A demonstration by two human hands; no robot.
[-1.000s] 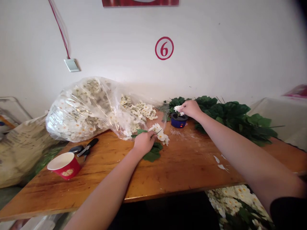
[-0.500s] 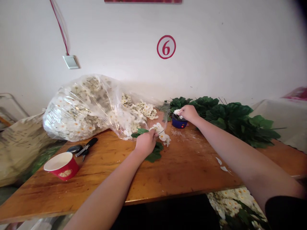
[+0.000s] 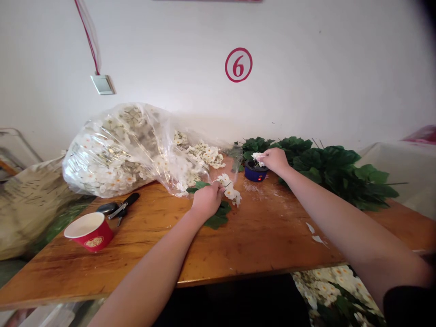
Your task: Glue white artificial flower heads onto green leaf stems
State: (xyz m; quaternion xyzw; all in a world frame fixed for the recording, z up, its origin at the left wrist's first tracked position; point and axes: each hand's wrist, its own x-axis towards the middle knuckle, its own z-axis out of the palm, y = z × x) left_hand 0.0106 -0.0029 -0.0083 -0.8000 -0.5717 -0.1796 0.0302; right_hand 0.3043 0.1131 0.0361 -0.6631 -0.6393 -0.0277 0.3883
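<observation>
Left hand (image 3: 206,202): grip clasps white flower spray (image 3: 234,195), middle of counter (image 3: 238,247)
Right hand (image 3: 275,161): grip pinches white blossom (image 3: 257,157) over blue pot (image 3: 255,175), far side
Far left: clear bag (image 3: 163,129) bulges with flowers (image 3: 111,159)

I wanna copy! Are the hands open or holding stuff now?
Left hand: closed, holding white flowers.
Right hand: closed, pinching white blossoms at the blue pot.

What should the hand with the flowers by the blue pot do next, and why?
Perhaps the right hand should lift its small white flower sprig from the round blue pot toward the left hand, because that hand holds a thin-stemmed white-flowered spray beside green leaves.
</observation>
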